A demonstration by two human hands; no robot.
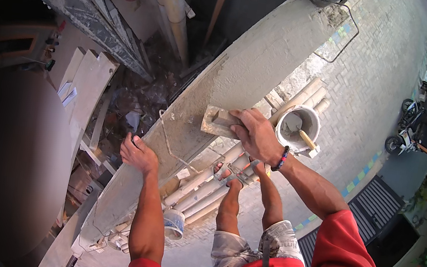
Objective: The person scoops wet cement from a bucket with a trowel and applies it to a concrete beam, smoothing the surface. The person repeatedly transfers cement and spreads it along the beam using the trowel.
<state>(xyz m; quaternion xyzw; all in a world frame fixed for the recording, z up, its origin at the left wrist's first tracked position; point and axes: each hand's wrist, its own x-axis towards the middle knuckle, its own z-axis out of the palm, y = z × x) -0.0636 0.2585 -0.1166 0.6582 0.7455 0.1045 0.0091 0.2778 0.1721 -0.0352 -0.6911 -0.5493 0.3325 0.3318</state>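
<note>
My right hand [261, 135] is closed on a mortar-smeared plastering float [218, 122], its flat face on the wall's grey cement top [256, 65]. A darker, rougher patch of mortar [195, 106] lies beside the float. My left hand [139, 155] is at the wall's left edge, fingers loosely bent and apart with no tool in them; whether it touches the edge I cannot tell. Between the hands, a bent metal rod [167, 143] straddles the wall. To the right of my right hand stands a white bucket [315, 120] with grey mix and a wooden-handled tool [308, 140] in it.
My feet [229, 175] stand on bamboo poles [199, 194] high above a paved street [363, 100]. A second bucket [174, 221] hangs or stands by the poles. Another bent rod [356, 30] crosses the wall's far end. Debris [137, 90] and boards [98, 76] lie left, a motorcycle [408, 128] right.
</note>
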